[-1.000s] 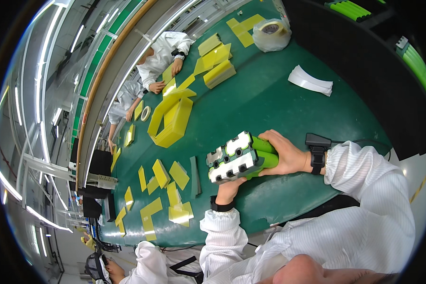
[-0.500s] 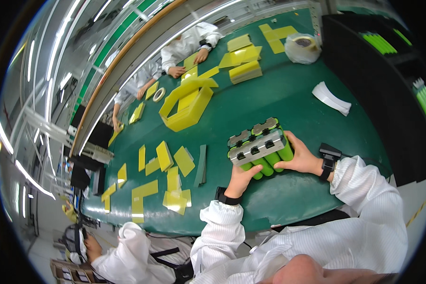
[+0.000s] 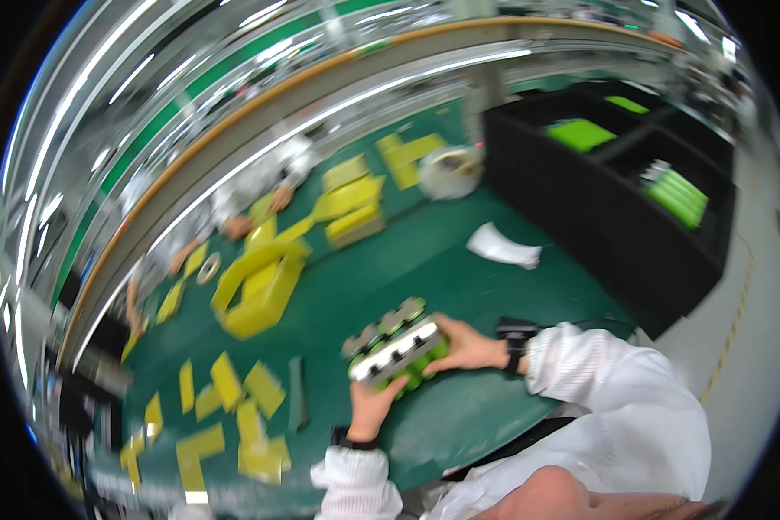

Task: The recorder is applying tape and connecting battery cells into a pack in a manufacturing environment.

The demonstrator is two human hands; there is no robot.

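Note:
A battery pack (image 3: 397, 348) of green cylindrical cells, with silvery metal strips across its top and side, is held between my two hands above the green table. My left hand (image 3: 374, 406) grips its near left end, thumb against the cells. On the right end, my right hand (image 3: 464, 345) is closed round it with the thumb along the near side. The fingers behind the pack are hidden, and motion blurs the picture. Whether the pack touches the table I cannot tell.
Black bins (image 3: 572, 186) with green cells (image 3: 678, 198) stand at the right. White curved strips (image 3: 503, 246) and a wrapped tape roll (image 3: 451, 172) lie beyond the pack. Yellow sheets (image 3: 225, 381) are scattered at left, near a yellow holder (image 3: 264, 299). Co-workers' hands (image 3: 238, 227) are across the table.
My view has swung to the right, so the table and pack appear farther left and more of the black bins shows. Both hands keep hold of the pack.

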